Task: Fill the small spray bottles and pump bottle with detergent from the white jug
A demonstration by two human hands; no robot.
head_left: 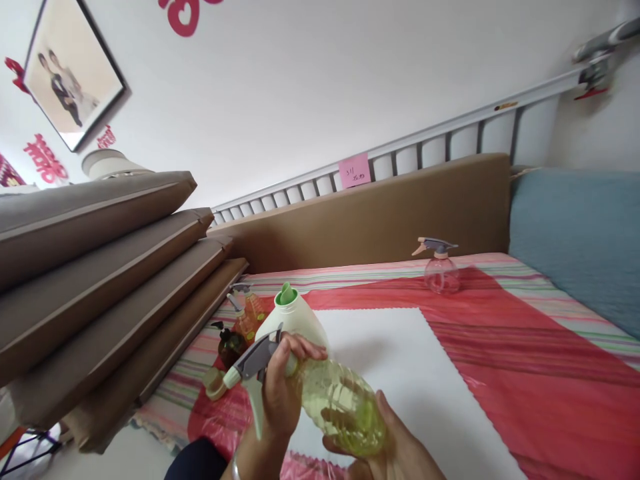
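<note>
Two hands (left hand, right hand), one yellow spray bottle, four bottles behind.

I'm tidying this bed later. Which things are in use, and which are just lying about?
In use: clear yellow-liquid spray bottle, left hand at its grey trigger head, right hand under it.
Lying about: white green-capped bottle, empty clear sprayer, small amber bottles.

spray bottle: clear, yellow-green liquid, grey trigger | jug: white, green cap | bed cover: red, striped edges | cushions: brown
</note>
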